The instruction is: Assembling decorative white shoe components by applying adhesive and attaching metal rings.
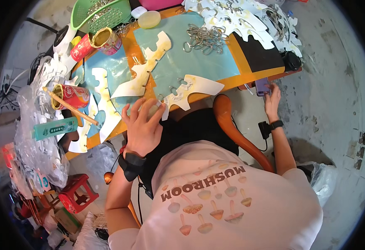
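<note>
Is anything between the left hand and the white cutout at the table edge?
Nothing visible. The left hand lies at the table's near edge, fingers on a pale round lump, with the white cutout directly beside it. The right hand holds a phone.

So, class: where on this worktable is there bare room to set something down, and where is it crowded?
Free: the teal mat between the metal rings and the near cutout; the black patch at its right. Crowded: the cans and paper heaps.
</note>
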{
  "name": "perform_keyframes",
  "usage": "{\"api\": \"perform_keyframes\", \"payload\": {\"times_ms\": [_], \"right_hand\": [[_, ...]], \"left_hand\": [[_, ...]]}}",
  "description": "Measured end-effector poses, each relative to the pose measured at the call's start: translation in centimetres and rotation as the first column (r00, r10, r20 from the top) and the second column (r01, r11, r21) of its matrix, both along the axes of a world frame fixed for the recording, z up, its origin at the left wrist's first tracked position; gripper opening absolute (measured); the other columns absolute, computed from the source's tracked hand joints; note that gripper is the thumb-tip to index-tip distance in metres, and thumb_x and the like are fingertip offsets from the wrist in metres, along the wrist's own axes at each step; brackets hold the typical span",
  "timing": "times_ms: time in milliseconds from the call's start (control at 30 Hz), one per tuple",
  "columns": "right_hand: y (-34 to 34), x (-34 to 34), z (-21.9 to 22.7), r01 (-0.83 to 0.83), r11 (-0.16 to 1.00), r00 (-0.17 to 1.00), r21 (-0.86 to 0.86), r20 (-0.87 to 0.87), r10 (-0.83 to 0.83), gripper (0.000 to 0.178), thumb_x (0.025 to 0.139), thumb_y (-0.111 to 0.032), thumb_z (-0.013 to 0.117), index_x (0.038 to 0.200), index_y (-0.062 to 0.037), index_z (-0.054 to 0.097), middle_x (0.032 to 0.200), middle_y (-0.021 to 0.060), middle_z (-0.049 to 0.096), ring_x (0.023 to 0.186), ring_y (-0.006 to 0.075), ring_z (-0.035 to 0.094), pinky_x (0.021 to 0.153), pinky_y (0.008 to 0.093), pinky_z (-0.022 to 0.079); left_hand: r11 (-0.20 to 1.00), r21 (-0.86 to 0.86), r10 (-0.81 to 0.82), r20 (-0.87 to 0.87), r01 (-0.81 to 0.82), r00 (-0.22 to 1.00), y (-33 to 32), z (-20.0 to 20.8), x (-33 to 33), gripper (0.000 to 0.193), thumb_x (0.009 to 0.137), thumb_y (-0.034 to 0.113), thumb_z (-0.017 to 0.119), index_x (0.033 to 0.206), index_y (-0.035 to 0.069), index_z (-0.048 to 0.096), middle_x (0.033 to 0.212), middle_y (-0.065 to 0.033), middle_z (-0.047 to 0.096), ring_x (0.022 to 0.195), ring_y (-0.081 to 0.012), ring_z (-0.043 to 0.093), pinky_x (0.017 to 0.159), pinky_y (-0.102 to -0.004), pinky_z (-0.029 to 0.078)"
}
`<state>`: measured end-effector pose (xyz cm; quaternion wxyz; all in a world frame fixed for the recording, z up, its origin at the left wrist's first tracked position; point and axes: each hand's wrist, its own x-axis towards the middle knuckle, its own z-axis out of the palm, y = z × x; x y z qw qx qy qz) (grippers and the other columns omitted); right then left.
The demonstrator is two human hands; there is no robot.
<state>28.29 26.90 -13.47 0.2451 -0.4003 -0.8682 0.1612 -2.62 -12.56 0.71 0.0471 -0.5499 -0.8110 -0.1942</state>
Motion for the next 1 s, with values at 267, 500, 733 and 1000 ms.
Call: {"api": "perform_keyframes", "payload": {"times_ms": [267, 500, 733, 1000], "right_hand": [[1.3, -1.8, 1.6, 0.113, 0.993, 0.973, -0.029, -0.201, -0.117, 0.036, 0.086, -0.005, 0.058, 0.122, -0.0012, 0.054, 0.113, 0.0116, 0.062, 0.116, 0.0325, 0.049, 0.105, 0.0419, 0.035], [-11.1, -11.3, 17.1, -0.675, 0.702, 0.691, -0.229, -0.532, 0.490, 0.023, 0.090, -0.006, 0.065, 0.112, -0.0025, 0.066, 0.109, 0.0089, 0.065, 0.104, 0.0206, 0.059, 0.093, 0.0309, 0.045], [-18.7, -19.1, 20.9, -0.949, 0.213, 0.305, -0.233, -0.502, 0.809, 0.045, 0.077, -0.010, 0.078, 0.121, -0.0020, 0.066, 0.113, 0.0117, 0.066, 0.109, 0.0250, 0.060, 0.099, 0.0372, 0.044], [-20.1, -20.5, 21.7, -0.750, -0.099, 0.574, -0.654, -0.718, 0.394, 0.013, 0.091, -0.015, 0.074, 0.087, -0.0021, 0.070, 0.080, -0.0017, 0.066, 0.072, 0.0030, 0.056, 0.066, 0.0203, 0.044]], "left_hand": [[0.975, 0.220, 0.001, -0.095, 0.020, 0.995, -0.9, -1.1, 1.4, 0.037, 0.069, 0.001, 0.069, 0.103, 0.015, 0.075, 0.116, -0.0039, 0.064, 0.109, -0.0275, 0.056, 0.105, -0.0506, 0.031], [0.873, 0.443, -0.255, 0.057, 0.204, 0.965, -0.1, 3.2, 3.6, 0.032, 0.064, 0.002, 0.072, 0.090, 0.019, 0.078, 0.115, -0.0024, 0.066, 0.102, -0.0253, 0.060, 0.102, -0.0495, 0.035], [0.826, 0.519, -0.367, 0.201, 0.219, 0.908, -0.8, 4.7, 3.2, 0.031, 0.062, -0.003, 0.070, 0.082, 0.019, 0.076, 0.121, -0.0033, 0.064, 0.112, -0.0278, 0.056, 0.102, -0.0471, 0.036], [0.653, 0.693, -0.588, 0.718, -0.305, 0.373, -3.1, 5.6, 3.4, 0.037, 0.072, -0.007, 0.054, 0.101, 0.002, 0.074, 0.154, -0.0199, 0.038, 0.136, -0.0357, 0.046, 0.116, -0.0472, 0.030]]}}
